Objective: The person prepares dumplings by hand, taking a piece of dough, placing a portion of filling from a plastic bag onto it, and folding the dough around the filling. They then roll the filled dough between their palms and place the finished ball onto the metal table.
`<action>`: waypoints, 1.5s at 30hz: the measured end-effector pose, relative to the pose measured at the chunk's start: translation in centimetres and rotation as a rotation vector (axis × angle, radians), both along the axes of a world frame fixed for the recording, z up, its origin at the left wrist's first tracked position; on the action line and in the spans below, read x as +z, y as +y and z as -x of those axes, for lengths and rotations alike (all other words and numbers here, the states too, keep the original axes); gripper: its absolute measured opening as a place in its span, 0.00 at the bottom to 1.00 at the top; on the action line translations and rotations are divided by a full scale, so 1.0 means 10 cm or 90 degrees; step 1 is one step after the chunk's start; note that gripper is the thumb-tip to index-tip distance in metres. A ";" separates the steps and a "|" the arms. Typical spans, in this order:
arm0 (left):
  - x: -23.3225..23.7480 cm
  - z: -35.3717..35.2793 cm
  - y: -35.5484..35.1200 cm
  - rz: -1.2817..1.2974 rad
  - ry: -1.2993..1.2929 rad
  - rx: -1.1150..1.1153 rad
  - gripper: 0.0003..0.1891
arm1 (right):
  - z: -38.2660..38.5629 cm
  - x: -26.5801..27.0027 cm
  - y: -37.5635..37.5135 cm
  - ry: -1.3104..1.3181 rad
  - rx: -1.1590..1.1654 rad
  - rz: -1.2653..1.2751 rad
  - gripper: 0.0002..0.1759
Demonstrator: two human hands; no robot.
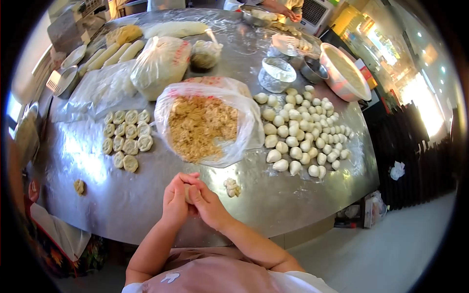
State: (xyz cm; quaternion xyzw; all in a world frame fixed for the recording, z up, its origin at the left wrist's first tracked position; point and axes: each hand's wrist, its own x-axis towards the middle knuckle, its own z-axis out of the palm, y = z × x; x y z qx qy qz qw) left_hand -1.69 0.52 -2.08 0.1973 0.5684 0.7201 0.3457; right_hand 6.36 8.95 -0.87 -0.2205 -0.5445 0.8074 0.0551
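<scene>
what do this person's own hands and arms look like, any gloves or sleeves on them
The left hand and right hand are ungloved, and the forearms are bare. Short white sleeves show at the bottom edge of the view, with a dusty-pink garment between them that carries a small white rabbit-like motif.

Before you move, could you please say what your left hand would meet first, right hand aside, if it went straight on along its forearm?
The left hand would probably meet the near edge of the open plastic bag, though its height above the table is unclear.
</scene>
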 end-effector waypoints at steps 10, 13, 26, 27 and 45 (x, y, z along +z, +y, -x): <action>-0.42 0.65 -0.59 0.175 0.139 0.461 0.20 | -0.57 0.28 2.40 0.274 -0.405 0.175 0.33; -0.68 0.92 -0.73 0.411 0.384 0.576 0.20 | -0.77 0.19 2.90 0.312 -0.467 0.016 0.30; -0.66 1.42 -0.67 0.680 0.270 0.596 0.29 | 0.10 -0.24 0.91 -0.051 -0.158 -0.566 0.14; -0.64 1.45 -0.69 0.679 0.265 0.610 0.25 | 0.23 -0.17 0.86 -0.044 -0.125 -0.661 0.15; -0.22 0.72 -0.82 -0.167 -0.417 0.292 0.13 | 0.52 -0.21 1.14 -0.062 -0.162 -0.338 0.17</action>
